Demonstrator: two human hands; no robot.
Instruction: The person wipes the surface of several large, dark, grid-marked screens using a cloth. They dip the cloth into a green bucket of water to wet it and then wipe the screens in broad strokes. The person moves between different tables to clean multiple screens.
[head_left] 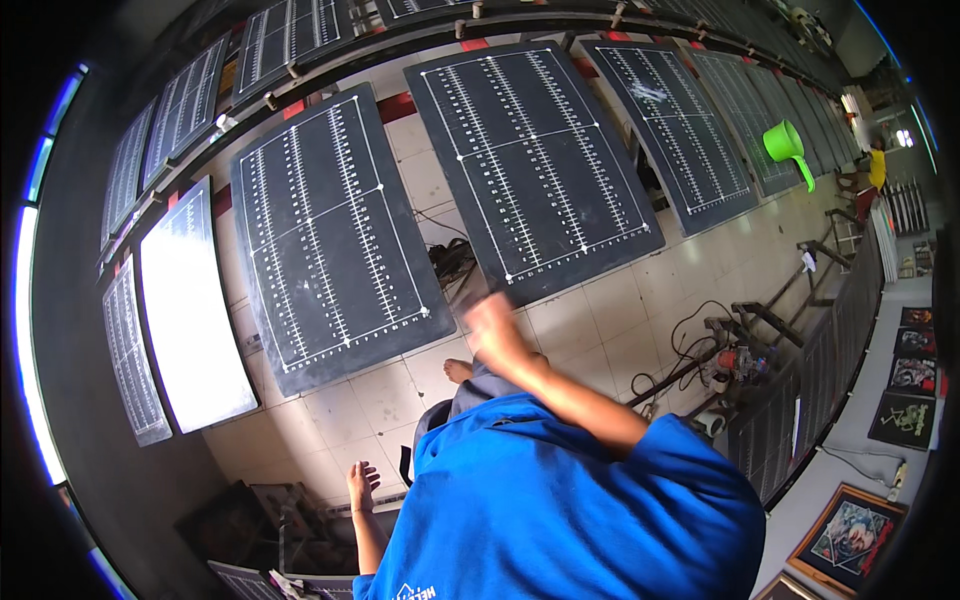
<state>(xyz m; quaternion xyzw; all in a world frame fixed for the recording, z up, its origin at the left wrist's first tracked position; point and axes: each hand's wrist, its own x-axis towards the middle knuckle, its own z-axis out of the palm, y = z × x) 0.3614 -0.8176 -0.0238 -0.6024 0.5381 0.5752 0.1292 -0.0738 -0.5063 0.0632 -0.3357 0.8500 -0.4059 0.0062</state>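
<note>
My right hand (488, 325) is raised in front of me, blurred, near the close corner of a dark board (540, 180) with white scale lines. Its fingers look closed, with a small dark blur at them that I cannot make out. Low at my left side hangs my left hand (362, 484), its fingers apart and nothing in it. Closest ahead of that hand is a second dark board (325, 235) with the same white rulings. Both boards lie flat, raised above the tiled floor.
More ruled boards stand in rows, including a third board (672, 135) and a glare-whitened panel (195, 310). A green dipper (785, 145) rests at the far right. Cables (452, 262) lie between the boards. Metal frames (770, 325) and a framed picture (850, 540) are at right.
</note>
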